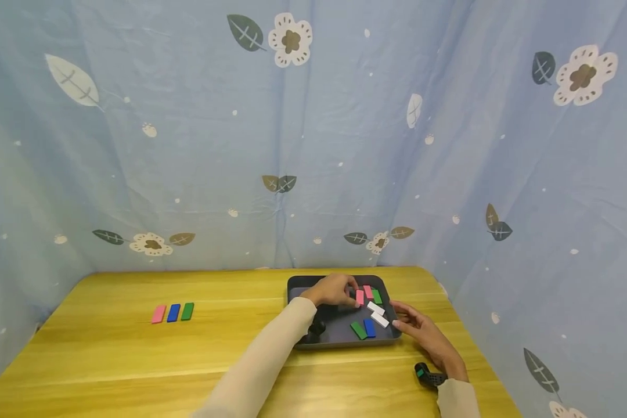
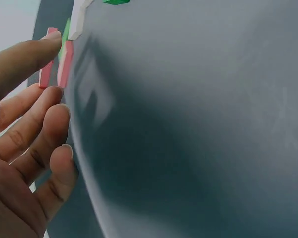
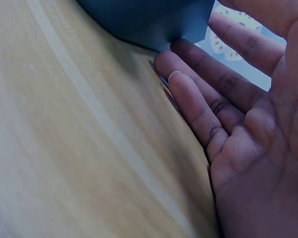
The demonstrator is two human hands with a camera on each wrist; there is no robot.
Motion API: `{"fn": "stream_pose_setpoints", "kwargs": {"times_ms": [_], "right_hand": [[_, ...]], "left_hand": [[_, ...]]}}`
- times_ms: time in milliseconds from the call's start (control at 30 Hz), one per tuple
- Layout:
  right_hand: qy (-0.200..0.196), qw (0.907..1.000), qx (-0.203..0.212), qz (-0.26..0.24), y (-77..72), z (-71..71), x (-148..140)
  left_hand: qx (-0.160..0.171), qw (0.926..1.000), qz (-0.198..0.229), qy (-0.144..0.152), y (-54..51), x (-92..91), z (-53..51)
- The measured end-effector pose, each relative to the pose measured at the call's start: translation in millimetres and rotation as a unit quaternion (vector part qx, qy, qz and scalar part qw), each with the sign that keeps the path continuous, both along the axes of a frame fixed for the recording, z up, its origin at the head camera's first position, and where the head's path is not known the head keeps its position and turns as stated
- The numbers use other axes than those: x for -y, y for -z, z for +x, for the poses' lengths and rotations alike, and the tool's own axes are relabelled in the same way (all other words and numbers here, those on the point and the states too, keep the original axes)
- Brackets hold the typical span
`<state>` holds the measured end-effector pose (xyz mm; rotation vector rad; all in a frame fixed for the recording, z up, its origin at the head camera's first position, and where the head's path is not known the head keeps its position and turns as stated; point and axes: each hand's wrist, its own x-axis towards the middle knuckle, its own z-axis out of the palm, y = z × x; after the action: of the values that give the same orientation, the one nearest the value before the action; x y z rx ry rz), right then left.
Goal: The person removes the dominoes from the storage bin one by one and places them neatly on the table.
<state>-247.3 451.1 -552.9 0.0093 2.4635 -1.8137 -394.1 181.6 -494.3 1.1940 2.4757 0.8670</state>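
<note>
With the left hand (image 1: 334, 289), pinches 1 pink block (image 1: 360, 298) by its ends between thumb and index finger, over the 1 o'clock part of the dark grey tray (image 1: 339, 328), counting 12 o'clock as the side toward the curtain (image 1: 188, 87). In the left wrist view, shows the other 3 fingers loosely bent and spread. With the right hand (image 1: 423, 332), touches the tray's outer edge at 3 o'clock, with fingers parted and relaxed and no block in the grasp; cannot tell the firmness of that contact.

Just past the pinched block, at 2 o'clock in the tray, has another pink block (image 1: 368, 292) close beside a green block (image 1: 377, 296). At 3 o'clock, has 2 white blocks (image 1: 379, 320) lying slantwise, close together. Between 4 and 5 o'clock, has a blue block (image 1: 369, 328) and another green block (image 1: 359, 330), near each other at their lower ends.

At 4 o'clock outside the tray, beside the right wrist, shows a black device (image 1: 429, 376).

Well apart from the tray, at 9 o'clock on the wood-grain table (image 1: 110, 366), has a row of 3 blocks (image 1: 173, 313), in order pink, blue, green toward the tray, with narrow gaps between. Beyond, at 12 o'clock, shows the pale blue curtain with flowers and leaves.
</note>
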Motion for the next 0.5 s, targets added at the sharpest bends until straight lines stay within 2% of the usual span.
{"fn": "stream_pose_setpoints", "kwargs": {"times_ms": [200, 500], "right_hand": [[-0.002, 1.0000, -0.002, 0.004, -0.2, 0.9, 0], [-0.007, 0.9998, 0.003, 0.019, 0.8, 0.1, -2]], "left_hand": [[-0.017, 0.9998, 0.001, 0.012, -7.6, 9.8, -1.6], [-0.018, 0.9993, 0.017, 0.028, -25.8, 22.5, 2.4]]}}
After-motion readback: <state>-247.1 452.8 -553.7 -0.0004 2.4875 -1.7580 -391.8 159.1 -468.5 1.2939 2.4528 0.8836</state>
